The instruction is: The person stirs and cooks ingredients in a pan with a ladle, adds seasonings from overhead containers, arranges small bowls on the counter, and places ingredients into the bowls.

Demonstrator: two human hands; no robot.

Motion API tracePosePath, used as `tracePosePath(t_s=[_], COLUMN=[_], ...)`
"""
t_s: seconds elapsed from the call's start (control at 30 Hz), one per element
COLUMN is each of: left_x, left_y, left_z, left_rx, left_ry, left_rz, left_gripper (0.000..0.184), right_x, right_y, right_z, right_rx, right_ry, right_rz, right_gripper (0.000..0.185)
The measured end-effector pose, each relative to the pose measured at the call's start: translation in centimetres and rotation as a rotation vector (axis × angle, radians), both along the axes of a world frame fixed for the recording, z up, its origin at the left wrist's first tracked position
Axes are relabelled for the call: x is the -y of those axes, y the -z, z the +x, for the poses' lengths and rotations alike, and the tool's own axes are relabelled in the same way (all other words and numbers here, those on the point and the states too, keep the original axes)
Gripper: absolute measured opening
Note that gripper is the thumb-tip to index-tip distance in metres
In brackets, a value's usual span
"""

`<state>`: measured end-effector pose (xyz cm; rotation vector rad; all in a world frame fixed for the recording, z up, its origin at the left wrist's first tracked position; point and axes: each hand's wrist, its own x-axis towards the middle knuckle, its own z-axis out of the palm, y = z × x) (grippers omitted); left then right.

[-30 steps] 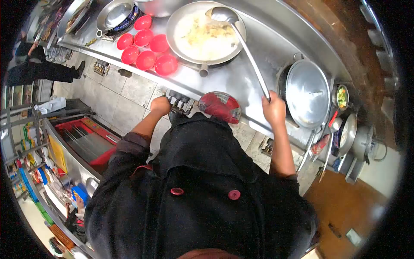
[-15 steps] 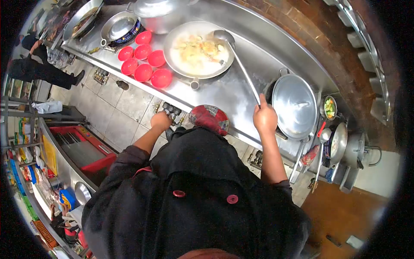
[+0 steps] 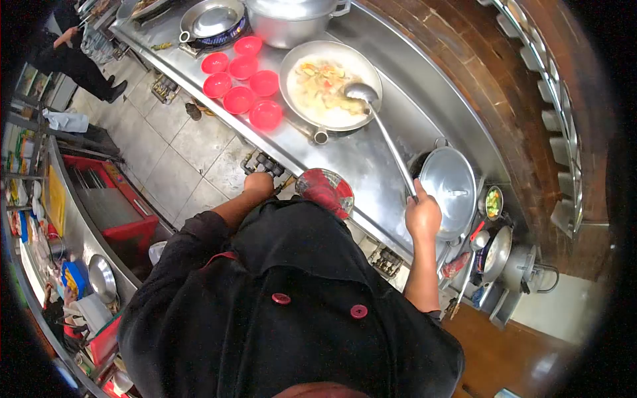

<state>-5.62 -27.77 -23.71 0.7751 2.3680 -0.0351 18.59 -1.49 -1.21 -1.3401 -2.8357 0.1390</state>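
Observation:
My right hand [image 3: 423,215] is closed round the end of a long metal ladle [image 3: 393,144]. The ladle's bowl dips into a pale, milky soup with vegetable pieces [image 3: 322,83], near the right side of a large wok [image 3: 286,89]. Below the counter's front edge, my left hand [image 3: 259,184] is closed at a dark gas valve [image 3: 263,163]; its fingers are partly hidden. Several red bowls [image 3: 237,99] stand to the left of the wok. A metal bowl holding a red cloth [image 3: 324,191] sits at the counter edge between my hands.
A lidded pot [image 3: 448,189] stands beside my right hand. Behind the red bowls are a big lidded pot [image 3: 285,23] and a pan [image 3: 212,18] on a burner. Further right are a small pan of vegetables [image 3: 492,202] and another wok [image 3: 496,255]. A person in dark clothes [image 3: 79,69] stands far left.
The ladle's bowl has moved from the wok's far right rim inward, deeper into the soup. My left hand stays by the valve. The whole view has shifted slightly.

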Motion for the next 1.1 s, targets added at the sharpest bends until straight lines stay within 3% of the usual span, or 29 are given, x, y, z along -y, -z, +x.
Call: tracePosePath(t_s=[0.1,0.17,0.27,0.3,0.37,0.4,0.6,0.67,0.77,0.83,0.87,0.93,0.97,1.03,1.1], left_x=[-0.6,-0.5,-0.7,-0.8,-0.2,0.1,3.0,5.0,9.0,12.3,13.5,16.3,18.2,19.6,19.7], left_y=[0.3,1.1,2.3,5.0,11.5,11.3,10.8,7.8,8.2,12.5,12.1,12.8,14.6,15.1,15.3], left_z=[0.3,0.3,0.3,0.0,-0.8,-0.8,-0.7,-0.1,0.0,0.2,0.7,1.4,1.3,2.1,3.2], left_rx=[0.017,0.025,0.079,0.076,0.016,0.015,0.111,0.36,0.393,0.53,0.536,0.54,0.496,0.448,0.49], left_ry=[-0.01,-0.084,-0.213,-0.209,0.278,0.284,0.033,-0.439,-0.557,-0.847,-0.871,-0.899,-0.681,-0.468,-0.885], left_rz=[0.004,0.056,0.125,0.125,0.107,0.106,0.325,0.559,0.487,0.442,0.448,0.458,0.4,0.342,0.221], left_gripper=[0.024,0.025,0.026,0.026,0.026,0.026,0.039,0.046,0.047,0.047,0.046,0.046,0.045,0.044,0.043], right_x=[0.0,0.0,0.6,0.8,0.8,0.6,0.2,0.4,0.6,0.3,0.5,0.8,0.6,-0.4,-1.7], right_y=[0.2,1.2,1.6,1.6,0.6,0.5,-0.2,-1.0,-1.9,-1.7,-1.6,-1.0,-0.4,1.1,1.9], right_z=[0.3,-0.1,-0.8,-1.2,-2.0,-2.3,-1.6,-0.9,-0.1,0.3,0.2,-0.3,-0.2,0.5,1.0], right_rx=[-0.069,-0.256,-0.267,-0.263,-0.193,-0.135,-0.1,-0.109,-0.116,-0.125,-0.123,0.038,0.035,-0.021,-0.055], right_ry=[-0.021,-0.116,-0.069,-0.057,0.01,0.019,0.004,-0.008,-0.015,0.031,0.03,-0.107,-0.112,-0.168,-0.217], right_rz=[0.091,0.154,0.066,0.034,-0.052,-0.064,-0.141,-0.173,-0.233,-0.28,-0.279,0.186,0.186,0.313,0.375], right_gripper=[0.044,0.042,0.041,0.041,0.04,0.04,0.041,0.041,0.04,0.039,0.039,0.038,0.038,0.038,0.037])
